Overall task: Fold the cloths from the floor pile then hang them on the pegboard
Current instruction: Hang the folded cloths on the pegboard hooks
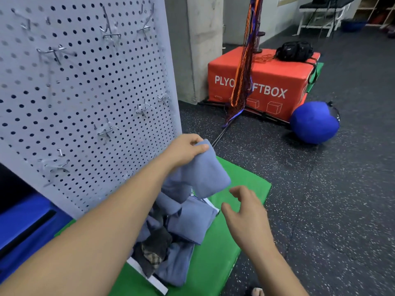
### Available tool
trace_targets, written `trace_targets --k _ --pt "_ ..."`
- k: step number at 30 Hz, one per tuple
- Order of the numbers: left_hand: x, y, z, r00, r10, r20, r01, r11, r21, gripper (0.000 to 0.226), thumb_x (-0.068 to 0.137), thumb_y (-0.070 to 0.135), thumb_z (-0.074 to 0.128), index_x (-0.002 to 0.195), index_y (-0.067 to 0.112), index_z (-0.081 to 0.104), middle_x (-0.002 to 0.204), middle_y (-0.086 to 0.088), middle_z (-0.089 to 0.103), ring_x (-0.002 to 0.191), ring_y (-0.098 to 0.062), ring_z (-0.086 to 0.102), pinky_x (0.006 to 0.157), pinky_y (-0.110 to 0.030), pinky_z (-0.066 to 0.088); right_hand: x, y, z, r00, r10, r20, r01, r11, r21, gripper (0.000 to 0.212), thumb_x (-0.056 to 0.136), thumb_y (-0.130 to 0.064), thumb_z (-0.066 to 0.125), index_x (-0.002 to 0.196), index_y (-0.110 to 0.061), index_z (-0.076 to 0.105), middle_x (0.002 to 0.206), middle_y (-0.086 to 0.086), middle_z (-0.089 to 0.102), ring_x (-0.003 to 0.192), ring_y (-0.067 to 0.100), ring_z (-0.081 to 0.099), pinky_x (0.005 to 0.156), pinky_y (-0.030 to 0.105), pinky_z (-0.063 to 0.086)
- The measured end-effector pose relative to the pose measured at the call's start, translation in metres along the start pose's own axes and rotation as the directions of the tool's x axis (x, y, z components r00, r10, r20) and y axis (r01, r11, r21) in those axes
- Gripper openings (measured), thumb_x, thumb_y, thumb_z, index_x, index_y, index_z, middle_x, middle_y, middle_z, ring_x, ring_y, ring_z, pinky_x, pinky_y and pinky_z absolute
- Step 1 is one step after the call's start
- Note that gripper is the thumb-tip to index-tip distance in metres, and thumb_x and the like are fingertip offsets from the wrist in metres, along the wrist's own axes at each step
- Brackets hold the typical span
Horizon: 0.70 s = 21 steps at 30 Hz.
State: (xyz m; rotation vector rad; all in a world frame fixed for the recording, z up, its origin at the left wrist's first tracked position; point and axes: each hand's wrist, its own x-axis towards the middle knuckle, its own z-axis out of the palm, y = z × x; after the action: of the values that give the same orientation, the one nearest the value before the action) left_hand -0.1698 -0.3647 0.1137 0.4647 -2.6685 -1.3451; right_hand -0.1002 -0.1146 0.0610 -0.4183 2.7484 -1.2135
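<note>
**Blue cloth lifted from the pile in front of the pegboard**

At the far left a blue pad lies on the floor at the foot of the pegboard. The board is a pale, tilted panel full of holes, with bare metal hooks scattered over it. No cloth hangs on it.

The left grip, a bare hand reaching out from the lower left, pinches the upper edge of a blue cloth between thumb and fingers. It holds the cloth in the air just beside the board's right edge. The cloth hangs down from that pinch, above the pile of cloths. This is a heap of blue, grey and checked pieces on a green mat on the floor.

The right grip hovers just beside the hanging cloth, below and to its right. Its fingers are loosely curved and spread, and it holds nothing.

Further right a concrete pillar stands behind a hanging orange and purple net. A red soft box carries a black bag, and a blue ball rests on the speckled dark floor.
</note>
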Motion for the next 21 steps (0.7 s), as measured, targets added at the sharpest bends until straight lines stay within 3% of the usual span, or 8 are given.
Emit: trace_targets --k 6,9,13,16,19,21 --pt "0.032 -0.01 -0.007 0.994 -0.106 0.033 0.111 0.948 -0.297 0.014 0.101 0.029 0.073 0.089 0.021 0.073 0.086 0.0 0.069 0.079 -0.015 0.058 0.071 -0.03 0.043 0.017 -0.002 0.002 0.999 -0.05 0.021 0.052 0.996 -0.07 0.032 0.095 -0.037 0.063 0.125 -0.026 0.062 0.128 -0.005 0.063 0.124 0.024 0.056 0.105 0.047 0.045" --pt "0.045 -0.021 -0.005 0.971 -0.184 -0.154 0.161 0.975 -0.15 0.014 0.099 0.024 0.073 0.086 0.018 0.072 0.083 -0.002 0.065 0.076 -0.016 0.052 0.067 -0.031 0.038 0.016 -0.01 0.005 0.998 -0.039 0.046 0.04 0.999 -0.032 0.037 0.09 -0.042 0.055 0.122 -0.026 0.062 0.124 -0.006 0.064 0.123 0.023 0.057 0.105 0.048 0.046" --pt "0.049 -0.055 -0.007 0.945 -0.233 -0.227 0.236 0.972 -0.013 0.029 0.098 0.02 0.068 0.071 0.016 0.058 0.067 0.0 0.048 0.074 -0.021 0.043 0.063 -0.033 0.031 0.014 -0.013 0.008 0.997 -0.035 0.063 0.035 0.999 0.006 0.041 0.084 -0.045 0.051 0.119 -0.027 0.064 0.12 -0.007 0.066 0.119 0.022 0.06 0.104 0.048 0.048" --pt "0.044 -0.072 -0.013 0.931 -0.233 -0.282 0.261 0.963 0.067 0.017 0.099 0.022 0.065 0.084 0.013 0.067 0.073 -0.004 0.055 0.073 -0.024 0.048 0.063 -0.034 0.037 0.016 -0.009 0.008 0.998 -0.022 0.062 0.022 1.0 0.015 0.032 0.09 -0.04 0.06 0.119 -0.028 0.065 0.123 -0.009 0.067 0.121 0.019 0.06 0.106 0.048 0.048" --pt "0.046 -0.075 -0.015 0.927 -0.181 -0.328 0.22 0.972 0.086 0.013 0.1 0.026 0.066 0.102 0.017 0.075 0.092 -0.005 0.071 0.09 -0.029 0.065 0.085 -0.036 0.052 0.014 -0.007 0.01 0.998 -0.029 0.052 0.027 0.999 0.027 0.024 0.093 -0.032 0.066 0.117 -0.028 0.065 0.122 -0.01 0.068 0.12 0.018 0.061 0.106 0.047 0.048" --pt "0.046 -0.069 -0.014 0.922 -0.145 -0.359 0.201 0.972 0.121 0.018 0.1 0.028 0.07 0.115 0.018 0.073 0.103 -0.003 0.072 0.1 -0.026 0.067 0.092 -0.034 0.05 0.011 -0.007 0.013 0.998 -0.034 0.055 0.033 0.999 0.026 0.022 0.094 -0.031 0.067 0.116 -0.028 0.065 0.121 -0.01 0.068 0.12 0.018 0.062 0.105 0.046 0.048"
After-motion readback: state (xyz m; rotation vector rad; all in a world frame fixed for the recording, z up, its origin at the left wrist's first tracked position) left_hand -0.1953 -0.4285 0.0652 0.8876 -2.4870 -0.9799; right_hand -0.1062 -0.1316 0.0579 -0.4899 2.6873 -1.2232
